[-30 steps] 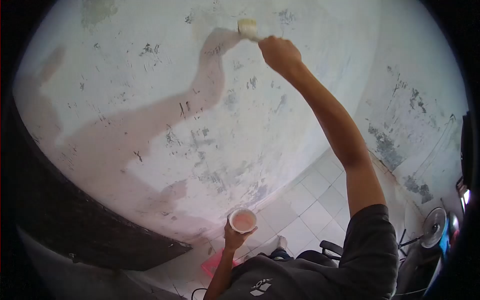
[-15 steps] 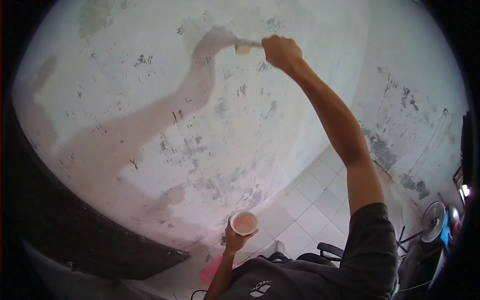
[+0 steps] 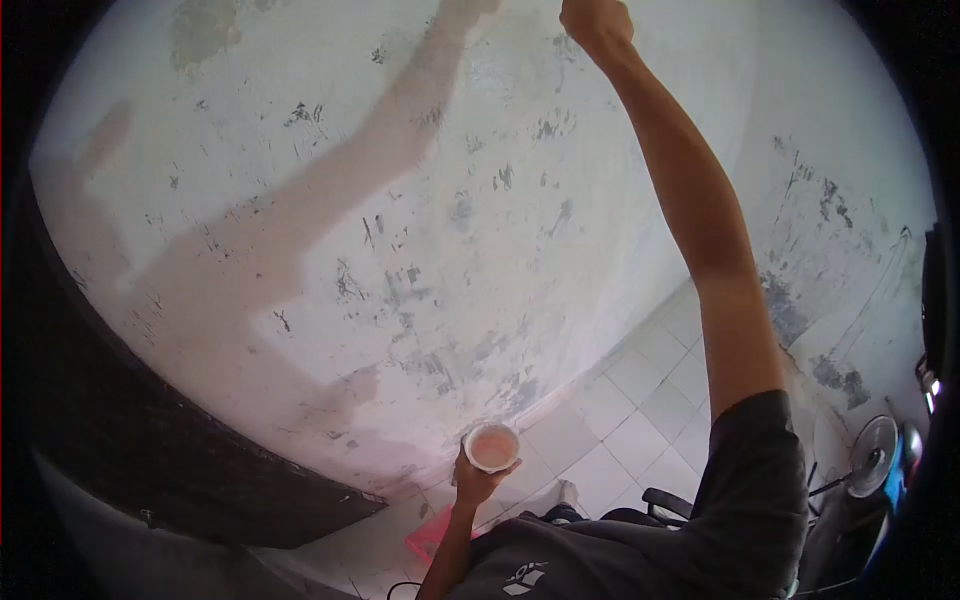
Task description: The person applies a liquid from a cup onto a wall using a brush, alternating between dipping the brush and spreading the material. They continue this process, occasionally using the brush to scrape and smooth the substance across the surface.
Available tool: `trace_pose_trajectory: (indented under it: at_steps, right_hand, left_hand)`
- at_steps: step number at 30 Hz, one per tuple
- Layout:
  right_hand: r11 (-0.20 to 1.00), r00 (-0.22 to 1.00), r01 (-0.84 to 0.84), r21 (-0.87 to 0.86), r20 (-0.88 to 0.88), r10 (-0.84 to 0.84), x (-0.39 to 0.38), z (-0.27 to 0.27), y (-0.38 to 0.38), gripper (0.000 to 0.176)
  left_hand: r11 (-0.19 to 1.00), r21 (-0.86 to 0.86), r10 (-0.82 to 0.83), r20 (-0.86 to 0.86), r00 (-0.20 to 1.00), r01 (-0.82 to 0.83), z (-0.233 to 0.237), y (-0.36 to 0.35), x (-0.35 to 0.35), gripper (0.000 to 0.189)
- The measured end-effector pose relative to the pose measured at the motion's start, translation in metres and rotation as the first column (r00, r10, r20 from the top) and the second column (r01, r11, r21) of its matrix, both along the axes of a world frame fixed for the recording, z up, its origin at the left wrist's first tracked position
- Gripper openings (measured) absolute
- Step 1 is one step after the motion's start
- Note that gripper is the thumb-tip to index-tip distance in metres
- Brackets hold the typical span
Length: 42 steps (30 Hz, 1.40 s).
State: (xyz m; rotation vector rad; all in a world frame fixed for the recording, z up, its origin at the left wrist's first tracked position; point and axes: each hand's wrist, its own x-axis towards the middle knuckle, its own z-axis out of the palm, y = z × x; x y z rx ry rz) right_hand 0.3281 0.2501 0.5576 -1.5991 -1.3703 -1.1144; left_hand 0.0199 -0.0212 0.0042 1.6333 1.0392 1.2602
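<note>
Your right hand point(image 3: 598, 22) has risen higher before the wall point(image 3: 340, 230), fingers clenched; the brush has left view, so its contact there can't be judged, while your left hand point(image 3: 479, 486) grasps the cup point(image 3: 493, 447) before the wall's foot

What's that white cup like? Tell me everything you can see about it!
The cup is round and white-rimmed, and looks like plastic. Its open top faces up toward the camera, showing something pinkish inside; I can't tell what. The left hand holds it around its lower side, above the tiled floor. Its bottom is hidden.
</note>
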Motion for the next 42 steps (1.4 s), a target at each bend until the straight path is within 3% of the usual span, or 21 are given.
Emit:
trace_pose_trajectory:
  at_steps: [1,2,3,6,7,9,10,14,15,16,17,18,19,20,21,23,27,30,32,34,42]
  right_hand:
    - [0.994,0.997,0.032,-0.105,0.071,-0.025,-0.01,-0.003,-0.014,0.023]
    - [0.969,0.997,-0.006,-0.249,-0.073,-0.012,-0.022,-0.015,-0.027,0.03]
    - [0.97,0.998,-0.061,-0.235,0.02,0.068,-0.014,-0.03,-0.015,0.024]
    - [0.956,0.989,-0.132,-0.26,0.025,0.144,-0.004,-0.097,0.001,0.021]
    - [0.874,0.99,-0.077,-0.48,0.066,0.123,-0.015,-0.108,-0.028,0.021]
    - [0.836,0.985,-0.088,-0.541,0.079,0.154,-0.002,-0.168,-0.03,0.022]
    - [0.733,0.987,-0.001,-0.68,0.115,0.108,-0.011,-0.181,-0.062,0.022]
    - [0.56,0.979,-0.195,-0.805,-0.123,0.164,0.018,-0.3,-0.094,0.02]
    - [0.572,0.911,-0.388,-0.723,-0.205,0.359,0.033,-0.34,-0.103,0.021]
    - [0.498,0.84,-0.537,-0.681,-0.377,0.39,0.041,-0.372,-0.112,0.027]
    - [0.396,0.705,-0.708,-0.585,-0.615,0.353,0.042,-0.394,-0.131,0.031]
    - [0.429,0.68,-0.724,-0.54,-0.665,0.31,0.038,-0.416,-0.152,0.031]
    - [0.335,0.522,-0.836,-0.435,-0.819,0.24,0.044,-0.446,-0.164,0.032]
    - [0.271,0.337,-0.911,-0.311,-0.94,0.055,0.038,-0.457,-0.182,0.031]
    - [0.291,0.195,-0.93,-0.224,-0.973,-0.124,0.032,-0.468,-0.197,0.029]
    - [0.264,0.003,-0.962,-0.076,-0.964,-0.265,0.032,-0.471,-0.223,0.026]
    - [0.237,-0.286,-0.948,0.211,-0.892,-0.349,0.057,-0.5,-0.24,0.021]
    - [0.164,-0.305,-0.951,0.262,-0.883,-0.357,0.085,-0.511,-0.235,0.02]
    - [0.079,-0.241,-0.97,0.229,-0.879,-0.411,0.105,-0.512,-0.227,0.021]
    - [0.001,-0.189,-0.978,0.211,-0.876,-0.444,0.126,-0.514,-0.214,0.022]
    - [-0.109,-0.073,-0.986,0.13,-0.905,-0.419,0.184,-0.49,-0.152,0.021]
  left_hand:
    - [1.0,0.003,0.002,-0.002,1.0,-0.002,-0.003,0.0,0.0,0.075]
    - [1.0,-0.008,0.01,0.006,1.0,-0.01,-0.008,0.001,0.0,0.076]
    - [1.0,-0.022,0.016,0.013,1.0,-0.016,-0.01,0.0,0.0,0.076]
    - [0.999,-0.017,0.028,-0.042,0.999,-0.029,-0.008,-0.001,0.002,0.074]
    - [1.0,-0.023,0.019,-0.038,0.999,-0.02,-0.009,-0.001,0.004,0.074]
    - [0.998,-0.059,-0.031,0.036,0.999,0.033,-0.008,0.002,0.008,0.074]
    - [0.999,-0.005,-0.042,0.013,0.999,0.042,-0.008,0.004,0.01,0.075]
    - [0.998,0.023,-0.06,-0.018,0.998,0.061,-0.011,0.015,0.022,0.075]
    - [0.997,-0.031,-0.076,0.024,0.997,0.077,-0.011,0.017,0.026,0.075]
    - [0.993,-0.078,-0.087,0.069,0.994,0.093,-0.009,0.022,0.031,0.075]
    - [0.994,-0.066,-0.085,0.069,0.994,0.09,-0.011,0.024,0.034,0.075]
    - [0.992,-0.102,-0.068,0.058,0.996,0.073,-0.014,0.026,0.037,0.075]
    - [0.989,-0.139,-0.049,0.047,0.998,0.055,-0.014,0.029,0.042,0.075]
    - [0.992,-0.116,-0.046,-0.018,0.999,0.044,-0.003,0.028,0.045,0.077]
    - [0.994,-0.108,-0.036,-0.019,0.999,0.034,-0.004,0.032,0.05,0.077]
    - [0.988,-0.157,-0.022,-0.087,0.996,0.008,-0.014,0.034,0.058,0.079]
    - [0.98,-0.197,-0.031,-0.086,0.996,0.013,-0.022,0.047,0.089,0.087]
    - [0.98,-0.197,0.011,-0.135,0.991,-0.037,-0.021,0.058,0.122,0.091]
    - [0.985,-0.156,0.037,-0.182,0.983,-0.066,-0.023,0.07,0.142,0.092]
    - [0.986,-0.143,0.071,-0.122,0.99,-0.088,-0.022,0.079,0.163,0.084]
    - [0.985,-0.061,0.157,-0.048,0.986,-0.16,-0.013,0.113,0.218,0.086]
